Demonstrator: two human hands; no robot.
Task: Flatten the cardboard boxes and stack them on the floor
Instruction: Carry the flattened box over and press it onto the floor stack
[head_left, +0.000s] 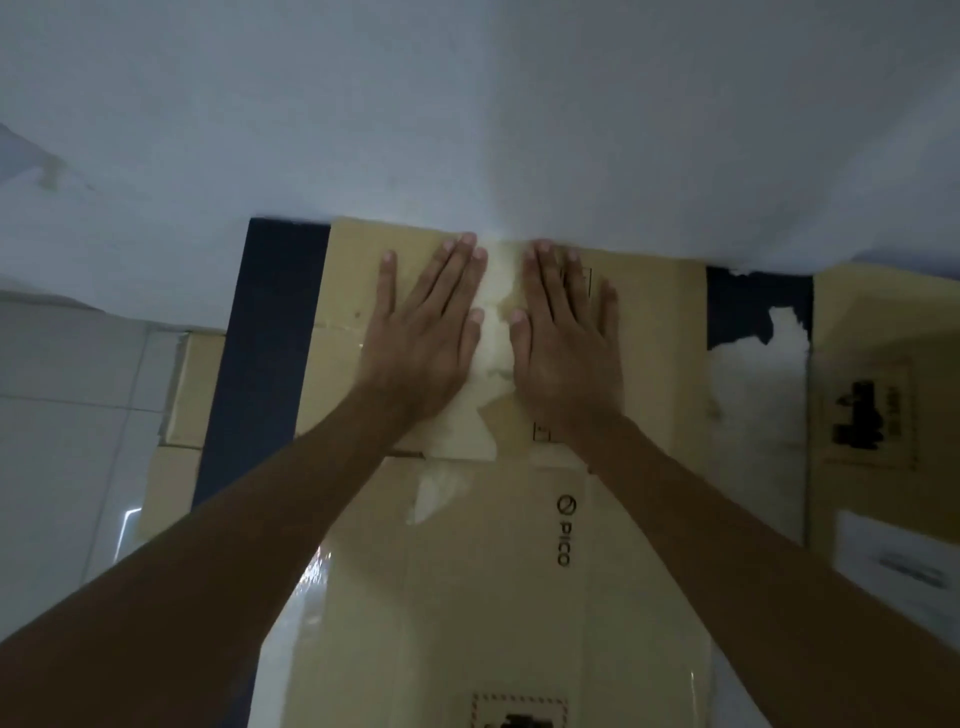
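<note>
Cardboard box (519, 571), flattened, lies on the tiled floor (67, 415) against the white wall (467, 104), on top of other flat cardboard. Left hand (423, 338) and right hand (566, 343) press down side by side, fingers straight, either side of torn tape (493, 322). "PICO" is printed nearer the camera; the label (904, 566) at right is too blurred to read.

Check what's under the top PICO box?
Under the PICO box: more flattened cardboard sticking out left, plus a dark panel. Both hands press flat on top. How many layers lie beneath is hidden.
</note>
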